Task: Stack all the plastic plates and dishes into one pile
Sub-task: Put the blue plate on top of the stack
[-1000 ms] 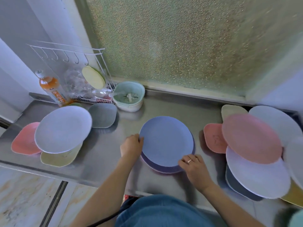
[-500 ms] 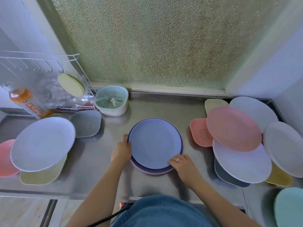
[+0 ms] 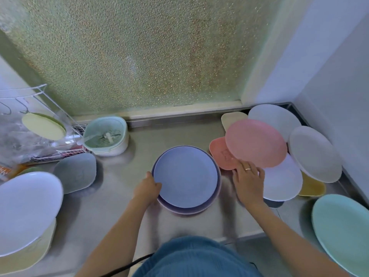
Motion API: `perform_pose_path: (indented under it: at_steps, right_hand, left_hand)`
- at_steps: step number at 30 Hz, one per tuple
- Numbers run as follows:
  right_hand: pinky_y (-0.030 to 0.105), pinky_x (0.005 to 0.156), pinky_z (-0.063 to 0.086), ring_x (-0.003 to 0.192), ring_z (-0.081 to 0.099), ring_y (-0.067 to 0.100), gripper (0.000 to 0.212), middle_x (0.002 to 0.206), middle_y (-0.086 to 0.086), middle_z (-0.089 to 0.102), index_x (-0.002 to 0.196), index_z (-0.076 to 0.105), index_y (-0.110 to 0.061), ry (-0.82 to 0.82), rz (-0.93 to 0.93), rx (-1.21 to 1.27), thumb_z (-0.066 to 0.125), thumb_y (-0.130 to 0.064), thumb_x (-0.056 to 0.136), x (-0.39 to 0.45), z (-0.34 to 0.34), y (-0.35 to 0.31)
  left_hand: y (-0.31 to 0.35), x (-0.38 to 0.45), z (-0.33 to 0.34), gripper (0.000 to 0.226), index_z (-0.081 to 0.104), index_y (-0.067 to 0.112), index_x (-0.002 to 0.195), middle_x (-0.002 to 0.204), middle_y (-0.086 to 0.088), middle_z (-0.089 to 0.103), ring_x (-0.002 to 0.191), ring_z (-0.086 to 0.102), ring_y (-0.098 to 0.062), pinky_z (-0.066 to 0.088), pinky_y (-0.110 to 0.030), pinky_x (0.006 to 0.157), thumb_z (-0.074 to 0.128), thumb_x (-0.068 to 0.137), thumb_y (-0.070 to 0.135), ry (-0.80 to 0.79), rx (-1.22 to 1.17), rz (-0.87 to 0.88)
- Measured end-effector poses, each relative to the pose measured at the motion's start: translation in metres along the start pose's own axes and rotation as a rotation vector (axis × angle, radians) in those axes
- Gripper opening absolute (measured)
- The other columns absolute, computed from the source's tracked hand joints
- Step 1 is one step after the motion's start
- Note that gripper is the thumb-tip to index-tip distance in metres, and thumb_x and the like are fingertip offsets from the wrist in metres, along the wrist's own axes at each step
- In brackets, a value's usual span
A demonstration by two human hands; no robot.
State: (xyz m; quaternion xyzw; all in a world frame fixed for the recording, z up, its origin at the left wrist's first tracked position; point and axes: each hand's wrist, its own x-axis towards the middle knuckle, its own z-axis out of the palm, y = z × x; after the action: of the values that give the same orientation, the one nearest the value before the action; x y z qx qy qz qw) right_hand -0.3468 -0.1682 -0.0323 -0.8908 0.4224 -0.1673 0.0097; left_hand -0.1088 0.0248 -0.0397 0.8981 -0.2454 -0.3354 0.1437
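Note:
A blue plate (image 3: pixel 185 176) lies on a purple plate (image 3: pixel 207 206) in the middle of the steel counter (image 3: pixel 111 212). My left hand (image 3: pixel 147 186) holds the pile's left rim, thumb on the blue plate. My right hand (image 3: pixel 247 180) has its fingers stretched out, fingertips at the near edge of a round pink plate (image 3: pixel 255 142). That plate overlaps a coral square dish (image 3: pixel 219 152) and a white plate (image 3: pixel 283 180). More white plates (image 3: pixel 315 152) (image 3: pixel 273 116), a cream dish (image 3: pixel 231 118), a yellow dish (image 3: pixel 311 188) and a mint plate (image 3: pixel 343 230) lie to the right.
At left sit a white plate (image 3: pixel 26 212) over a pale yellow dish (image 3: pixel 34 254), a grey-green square dish (image 3: pixel 75 172), a mint strainer bowl (image 3: pixel 105 136) and a wire rack (image 3: pixel 40 124) with a yellow-green lid. Frosted glass and a wall corner bound the back and right.
My right hand left the blue plate's near rim and moved right to the pink plate's edge. The view swung right. My left hand stayed on the pile's left rim.

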Motion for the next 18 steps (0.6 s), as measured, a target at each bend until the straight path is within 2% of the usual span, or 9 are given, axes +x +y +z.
perform_pose_path:
  at_steps: [3, 6, 10, 14, 16, 18]
  right_hand:
    - [0.039, 0.086, 0.026, 0.106, 0.055, 0.028, 0.033, 0.110, 0.003, 0.066, 0.112, 0.060, -0.017, -0.071, 0.099, -0.051, 0.063, -0.007, 0.081, 0.015, -0.002, 0.021]
    - [0.037, 0.080, 0.024, 0.099, 0.056, 0.029, 0.036, 0.104, 0.004, 0.068, 0.109, 0.063, -0.019, -0.111, 0.152, -0.093, 0.063, -0.001, 0.077, 0.019, 0.003, 0.032]
    - [0.037, 0.078, 0.030, 0.086, 0.056, 0.030, 0.034, 0.090, 0.003, 0.070, 0.098, 0.071, -0.021, -0.163, 0.142, -0.185, 0.060, 0.003, 0.076, 0.024, 0.005, 0.039]
    - [0.038, 0.079, 0.030, 0.082, 0.053, 0.032, 0.025, 0.078, 0.007, 0.070, 0.085, 0.074, -0.016, -0.036, 0.128, -0.128, 0.055, 0.000, 0.079, 0.024, 0.003, 0.041]
    - [0.037, 0.080, 0.027, 0.081, 0.054, 0.032, 0.029, 0.077, 0.006, 0.070, 0.084, 0.074, -0.016, 0.054, 0.109, -0.089, 0.048, -0.004, 0.077, 0.023, -0.002, 0.036]
    - [0.036, 0.081, 0.026, 0.082, 0.057, 0.031, 0.029, 0.080, 0.004, 0.072, 0.086, 0.074, -0.018, 0.107, 0.036, -0.057, 0.052, -0.003, 0.076, 0.017, -0.005, 0.024]
  left_hand:
    - [0.000, 0.003, 0.001, 0.026, 0.039, 0.002, 0.110, 0.104, -0.016, 0.060, 0.084, 0.054, -0.033, 0.038, -0.033, 0.067, 0.042, 0.092, 0.021, 0.002, 0.097, 0.006]
    - [0.000, 0.002, 0.000, 0.023, 0.038, 0.004, 0.107, 0.108, -0.017, 0.061, 0.095, 0.059, -0.035, 0.038, -0.032, 0.069, 0.041, 0.091, 0.021, -0.008, 0.194, 0.000]
    - [0.001, -0.002, 0.001, 0.028, 0.039, 0.003, 0.113, 0.108, -0.017, 0.061, 0.088, 0.056, -0.034, 0.037, -0.032, 0.070, 0.039, 0.091, 0.020, -0.007, 0.238, -0.016]
    - [-0.001, -0.001, 0.000, 0.028, 0.041, 0.004, 0.113, 0.110, -0.015, 0.061, 0.098, 0.060, -0.035, 0.037, -0.032, 0.072, 0.037, 0.092, 0.022, 0.011, 0.247, -0.009]
    - [-0.002, 0.001, -0.002, 0.031, 0.044, 0.004, 0.114, 0.114, -0.015, 0.061, 0.102, 0.059, -0.034, 0.037, -0.033, 0.074, 0.035, 0.094, 0.027, 0.022, 0.255, -0.011]
    - [-0.002, 0.001, -0.006, 0.037, 0.046, 0.005, 0.114, 0.116, -0.015, 0.061, 0.104, 0.059, -0.034, 0.037, -0.034, 0.075, 0.031, 0.097, 0.034, 0.069, 0.247, -0.025]
